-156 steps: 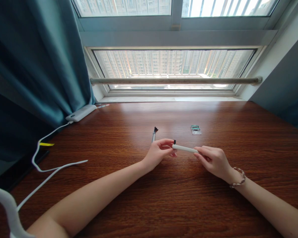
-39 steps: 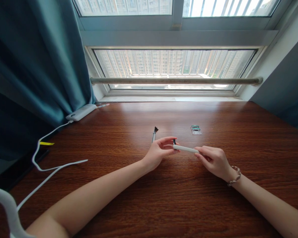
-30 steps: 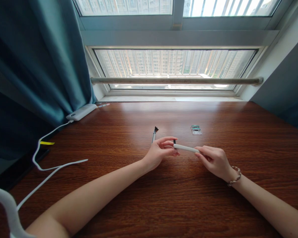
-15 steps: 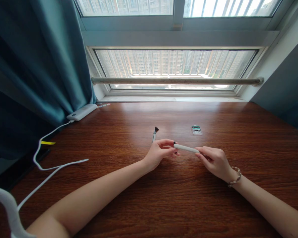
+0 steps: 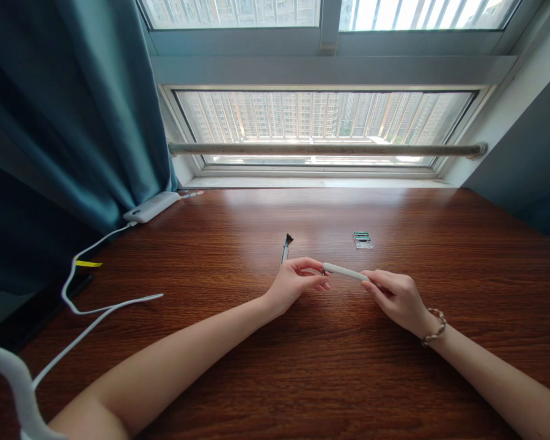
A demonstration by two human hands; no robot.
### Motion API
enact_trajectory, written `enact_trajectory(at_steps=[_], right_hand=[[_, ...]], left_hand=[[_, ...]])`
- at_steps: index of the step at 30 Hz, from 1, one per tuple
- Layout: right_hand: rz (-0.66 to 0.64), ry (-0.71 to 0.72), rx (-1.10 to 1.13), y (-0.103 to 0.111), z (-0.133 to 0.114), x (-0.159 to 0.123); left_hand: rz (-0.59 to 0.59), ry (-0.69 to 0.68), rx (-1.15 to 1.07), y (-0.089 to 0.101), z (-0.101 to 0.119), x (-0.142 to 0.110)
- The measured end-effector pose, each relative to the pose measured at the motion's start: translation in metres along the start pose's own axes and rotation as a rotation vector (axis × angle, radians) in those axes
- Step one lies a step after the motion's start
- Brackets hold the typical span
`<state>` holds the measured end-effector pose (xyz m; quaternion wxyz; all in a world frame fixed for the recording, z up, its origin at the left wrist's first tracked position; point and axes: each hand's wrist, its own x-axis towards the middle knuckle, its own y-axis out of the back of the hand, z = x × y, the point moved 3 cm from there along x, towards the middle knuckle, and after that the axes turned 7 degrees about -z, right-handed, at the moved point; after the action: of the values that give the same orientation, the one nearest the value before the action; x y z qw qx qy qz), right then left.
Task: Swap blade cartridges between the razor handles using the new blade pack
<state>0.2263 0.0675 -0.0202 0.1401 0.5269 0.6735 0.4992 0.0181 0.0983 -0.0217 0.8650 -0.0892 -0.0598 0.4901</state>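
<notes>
My right hand is closed on the right end of a slim white stick-like handle, pinched between thumb and fingers. My left hand is closed near the handle's left end, its fingertips around a small dark part there. Whether that part is joined to the handle I cannot tell. Just behind my left hand lies a slender tool with a grey shaft and a dark head, its lower end hidden by the hand. Farther back, a small clear plastic case with green strips lies on the table.
The brown wooden table runs up to the window ledge. At left, a white power strip sits by the blue curtain. A white cable curls across the table's left side, near a curved white arm and a yellow strip.
The white handle has shifted slightly right, and its left end now sits tilted beside the left fingertips. The dark part there has turned downward. Both arms stay nearly in place.
</notes>
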Motion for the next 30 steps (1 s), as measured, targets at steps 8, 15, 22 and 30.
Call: enact_trajectory(at_steps=[8, 15, 22, 30], right_hand=[[-0.005, 0.001, -0.018, -0.0006, -0.0003, -0.0001], [-0.014, -0.031, -0.032, -0.0015, 0.0019, 0.0008], [-0.031, -0.041, 0.008, -0.0021, 0.0018, 0.0015], [-0.011, -0.030, 0.035, -0.0024, 0.0029, 0.0019]], left_hand=[[0.009, 0.003, 0.002, 0.0011, -0.0021, 0.0003], [0.016, 0.010, -0.017, 0.0034, -0.0064, 0.0019], [0.034, -0.061, -0.041, 0.0062, -0.0059, 0.0040], [0.031, -0.058, -0.114, 0.0042, -0.0045, 0.0041]])
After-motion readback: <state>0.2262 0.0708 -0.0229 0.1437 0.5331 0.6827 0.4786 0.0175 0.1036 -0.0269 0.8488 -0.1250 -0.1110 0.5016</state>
